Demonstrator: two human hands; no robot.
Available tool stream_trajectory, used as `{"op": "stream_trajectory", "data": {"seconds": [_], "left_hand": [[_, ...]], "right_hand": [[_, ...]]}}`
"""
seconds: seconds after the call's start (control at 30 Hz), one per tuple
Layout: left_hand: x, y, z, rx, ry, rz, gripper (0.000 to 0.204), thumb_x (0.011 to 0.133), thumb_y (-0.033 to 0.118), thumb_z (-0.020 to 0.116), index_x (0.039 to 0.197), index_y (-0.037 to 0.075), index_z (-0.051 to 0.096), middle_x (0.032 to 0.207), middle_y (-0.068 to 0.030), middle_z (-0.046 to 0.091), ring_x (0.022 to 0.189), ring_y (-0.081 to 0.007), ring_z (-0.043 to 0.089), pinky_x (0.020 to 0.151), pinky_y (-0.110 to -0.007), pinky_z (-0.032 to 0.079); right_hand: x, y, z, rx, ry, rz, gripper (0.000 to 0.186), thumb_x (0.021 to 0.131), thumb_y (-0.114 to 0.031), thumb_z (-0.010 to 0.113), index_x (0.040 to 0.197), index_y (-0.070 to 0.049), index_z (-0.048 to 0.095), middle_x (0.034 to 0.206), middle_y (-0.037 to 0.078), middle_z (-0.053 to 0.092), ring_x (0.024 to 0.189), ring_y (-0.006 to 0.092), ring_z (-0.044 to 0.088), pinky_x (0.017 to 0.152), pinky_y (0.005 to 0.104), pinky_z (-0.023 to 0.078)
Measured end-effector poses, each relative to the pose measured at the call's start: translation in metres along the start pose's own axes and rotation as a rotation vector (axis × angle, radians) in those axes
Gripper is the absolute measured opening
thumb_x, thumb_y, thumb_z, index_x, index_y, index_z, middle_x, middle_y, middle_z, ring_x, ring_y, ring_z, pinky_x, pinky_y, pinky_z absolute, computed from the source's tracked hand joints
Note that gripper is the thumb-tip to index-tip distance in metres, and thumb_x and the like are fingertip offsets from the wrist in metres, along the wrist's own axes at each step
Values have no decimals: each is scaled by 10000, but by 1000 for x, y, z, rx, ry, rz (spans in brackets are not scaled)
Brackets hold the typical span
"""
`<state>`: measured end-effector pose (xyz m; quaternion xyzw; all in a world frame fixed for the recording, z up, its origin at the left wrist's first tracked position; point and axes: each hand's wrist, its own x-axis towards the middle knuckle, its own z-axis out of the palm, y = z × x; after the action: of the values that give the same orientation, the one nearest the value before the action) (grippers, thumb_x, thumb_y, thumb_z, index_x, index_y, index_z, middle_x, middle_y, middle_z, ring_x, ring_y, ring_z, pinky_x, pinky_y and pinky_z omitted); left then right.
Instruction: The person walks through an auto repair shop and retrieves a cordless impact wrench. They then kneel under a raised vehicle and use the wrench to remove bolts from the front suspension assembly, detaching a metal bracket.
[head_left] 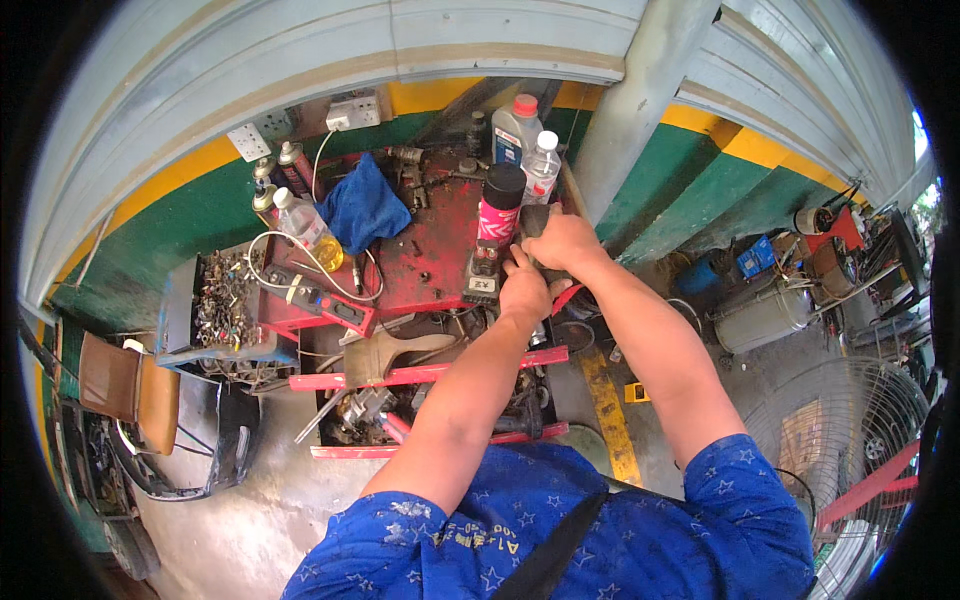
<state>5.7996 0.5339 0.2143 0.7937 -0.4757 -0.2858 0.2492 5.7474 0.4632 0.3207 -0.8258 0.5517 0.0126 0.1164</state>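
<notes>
Both my hands are close together at the right edge of a red tool cart [405, 268]. My right hand [562, 243] is closed round a dark grey, blunt-ended object [536, 220], whose kind I cannot make out. Just below and left of it, my left hand [526, 288] has its fingers curled; what they hold, if anything, is hidden. A black-capped pink spray can [497, 217] stands beside the hands. Left of my left hand sits a small dark device with a pale label [482, 284]. Behind are a clear white-capped bottle [541, 168] and a grey red-capped jug [514, 130].
A blue cloth [365, 205], a bottle of yellow liquid [309, 232] and a red-black cabled tool [345, 312] lie or stand on the cart. Open drawers [430, 373] with a brush [375, 355] stick out below. A bolt tray [225, 300] is left, a large fan [845, 430] right.
</notes>
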Motion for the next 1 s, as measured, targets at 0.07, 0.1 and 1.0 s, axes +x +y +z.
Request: {"op": "stream_trajectory", "data": {"seconds": [0.07, 0.1, 1.0], "left_hand": [[-4, 0, 2, -34, 1, -3, 1310, 733, 597, 793, 1527, -55, -20, 1432, -324, 333, 1171, -411, 586, 935, -429, 526], [-6, 0, 0, -50, 16, 2, 1285, 741, 562, 804, 1528, -53, -4, 1433, -321, 334, 1172, -411, 586, 934, -429, 526], [-294, -304, -141, -1262, 316, 125, 1037, 662, 464, 909, 1435, 41, 362, 1356, -146, 509, 1225, -294, 549, 1035, -441, 465]], "right_hand": [[-7, 5, -1, -9, 0, 16, 976, 747, -481, 704, 1452, 104, 366, 1162, 273, 669, 1093, 372, 661, 944, 426, 526], [-12, 7, -4, -9, -19, -1, 949, 749, -477, 703, 1440, 93, 389, 1151, 278, 669, 1089, 375, 662, 946, 427, 524], [-239, -40, 237, 11, -364, -415, 696, 784, -230, 698, 1418, -79, 455, 1246, 229, 565, 1164, 414, 573, 1005, 494, 456]]}}
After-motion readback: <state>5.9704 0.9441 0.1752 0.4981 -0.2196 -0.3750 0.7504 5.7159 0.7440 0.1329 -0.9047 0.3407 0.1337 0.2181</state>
